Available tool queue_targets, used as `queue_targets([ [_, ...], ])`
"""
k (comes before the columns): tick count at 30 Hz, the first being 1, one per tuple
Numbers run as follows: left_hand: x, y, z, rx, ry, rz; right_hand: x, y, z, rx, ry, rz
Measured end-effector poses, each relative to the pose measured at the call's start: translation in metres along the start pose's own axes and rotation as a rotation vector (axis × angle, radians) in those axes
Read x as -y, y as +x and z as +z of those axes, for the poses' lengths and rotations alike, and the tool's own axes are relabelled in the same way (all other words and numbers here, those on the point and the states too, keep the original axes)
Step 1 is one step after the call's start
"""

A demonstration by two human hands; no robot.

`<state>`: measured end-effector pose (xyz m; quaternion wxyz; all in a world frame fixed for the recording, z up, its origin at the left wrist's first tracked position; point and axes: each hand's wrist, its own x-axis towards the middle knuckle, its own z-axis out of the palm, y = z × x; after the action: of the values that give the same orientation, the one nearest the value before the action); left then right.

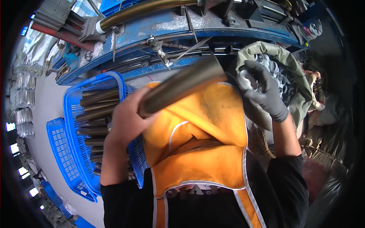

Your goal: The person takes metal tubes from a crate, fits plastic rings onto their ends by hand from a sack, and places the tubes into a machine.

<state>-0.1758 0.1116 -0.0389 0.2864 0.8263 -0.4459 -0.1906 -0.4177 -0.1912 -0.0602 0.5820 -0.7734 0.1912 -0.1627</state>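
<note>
My bare left hand (127,117) grips a dark bronze-coloured metal tube (186,85) near its lower end. The tube slants up to the right across my orange apron (201,163), its far end slightly blurred. In a dark grey glove, my right hand (266,91) is curled round a pale, shiny ring (246,80), partly hidden by the fingers. That hand is over the near left side of an open woven sack (262,47), which holds many similar rings (279,76). Ring and tube are apart.
Left of me stands a blue plastic basket (68,114) of similar tubes (99,106), with another blue basket (61,152) beside it. Ahead runs a blue metal machine bench (213,30) carrying a long bronze tube (144,11). Crumpled wrapping (319,152) lies at right.
</note>
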Motion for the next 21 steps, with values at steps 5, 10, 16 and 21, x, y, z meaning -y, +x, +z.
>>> queue_targets([
  [5, -0.030, -0.005, 0.030, 0.227, 0.044, 0.022, 0.016, -0.013, 0.004, 0.187, -0.002, -0.025],
  [10, -0.030, -0.008, 0.047, 0.316, 0.061, 0.078, -0.003, -0.021, -0.003, 0.260, -0.118, -0.246],
  [16, -0.026, -0.010, 0.062, 0.336, 0.046, 0.071, -0.015, -0.022, 0.017, 0.179, -0.108, -0.388],
  [21, -0.025, -0.013, 0.078, 0.330, 0.103, 0.021, -0.021, -0.026, 0.022, 0.173, -0.143, -0.357],
])
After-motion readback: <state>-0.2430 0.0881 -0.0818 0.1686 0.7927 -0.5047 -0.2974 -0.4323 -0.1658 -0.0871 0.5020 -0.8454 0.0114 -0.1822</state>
